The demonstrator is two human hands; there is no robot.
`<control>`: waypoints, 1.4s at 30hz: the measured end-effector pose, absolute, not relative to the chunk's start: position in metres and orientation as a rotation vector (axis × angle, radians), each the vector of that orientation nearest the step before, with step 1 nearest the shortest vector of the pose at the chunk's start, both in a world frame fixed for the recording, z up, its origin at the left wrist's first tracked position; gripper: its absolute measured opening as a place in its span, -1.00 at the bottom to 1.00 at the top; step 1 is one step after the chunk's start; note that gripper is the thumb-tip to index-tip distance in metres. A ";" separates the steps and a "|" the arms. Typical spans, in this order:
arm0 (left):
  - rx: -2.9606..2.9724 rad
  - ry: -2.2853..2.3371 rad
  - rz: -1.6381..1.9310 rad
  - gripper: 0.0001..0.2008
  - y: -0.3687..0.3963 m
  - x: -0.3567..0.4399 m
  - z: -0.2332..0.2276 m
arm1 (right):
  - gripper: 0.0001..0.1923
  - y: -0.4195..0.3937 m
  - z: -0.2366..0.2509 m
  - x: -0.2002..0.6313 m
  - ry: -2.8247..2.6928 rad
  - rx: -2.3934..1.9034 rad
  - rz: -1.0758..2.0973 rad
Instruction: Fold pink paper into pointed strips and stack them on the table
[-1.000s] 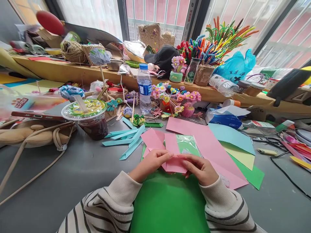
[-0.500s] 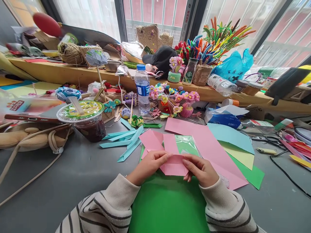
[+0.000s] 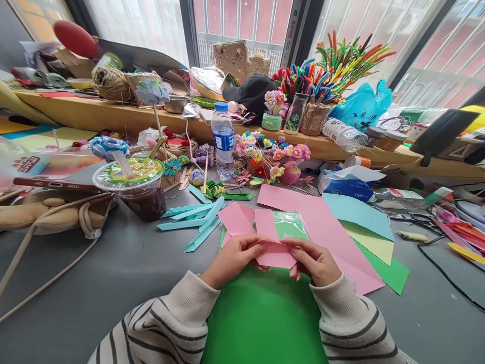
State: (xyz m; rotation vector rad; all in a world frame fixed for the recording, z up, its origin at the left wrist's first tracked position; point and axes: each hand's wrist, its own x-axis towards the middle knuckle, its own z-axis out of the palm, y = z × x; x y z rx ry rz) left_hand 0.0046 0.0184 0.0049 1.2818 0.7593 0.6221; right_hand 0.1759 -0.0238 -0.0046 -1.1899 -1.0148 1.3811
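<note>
A small folded piece of pink paper (image 3: 278, 258) is pinched between my two hands, its top edge creased over. My left hand (image 3: 237, 258) grips its left end, thumb on the front and fingers behind. At the right end my right hand (image 3: 314, 260) is closed on it in the same way. Below lies a green folder (image 3: 265, 318). Just beyond the hands are cut pink paper pieces (image 3: 238, 221) and a clear plastic packet (image 3: 291, 225). A large pink sheet (image 3: 326, 225) lies to the right.
Folded light-blue paper strips (image 3: 204, 225) lie at the left, near a lidded drink cup (image 3: 142, 194). A water bottle (image 3: 223, 144) stands behind. Blue, yellow and green sheets (image 3: 359, 217), scissors (image 3: 417, 220) and a tissue pack (image 3: 348, 184) are at the right. A crowded wooden ledge (image 3: 182, 121) runs behind.
The pink paper's upper part has been folded down further, so less of its face shows. My left fingers have curled under its lower edge. The view has shifted slightly.
</note>
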 end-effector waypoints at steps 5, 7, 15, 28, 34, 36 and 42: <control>1.280 0.829 0.595 -0.65 0.018 0.006 0.009 | -0.79 -0.027 -0.008 0.172 -1.212 -1.189 1.159; 1.262 0.843 0.599 -0.64 0.019 0.006 0.009 | -0.79 -0.029 -0.009 0.171 -1.302 -1.177 1.045; 1.210 0.871 0.619 -0.70 0.018 0.005 0.014 | -0.79 -0.029 -0.004 0.168 -1.390 -1.205 0.966; 1.482 0.884 0.604 -0.69 0.017 0.004 0.010 | -0.73 -0.023 -0.001 0.168 -1.268 -1.306 1.146; 1.425 0.839 0.573 -0.69 0.019 0.004 0.007 | -0.72 -0.022 -0.003 0.168 -1.269 -1.325 1.134; 1.401 0.836 0.569 -0.70 0.019 0.004 0.007 | -0.74 -0.022 -0.002 0.167 -1.257 -1.321 1.127; 1.410 0.866 0.571 -0.69 0.018 0.007 0.009 | -0.73 -0.023 0.000 0.166 -1.190 -1.337 1.164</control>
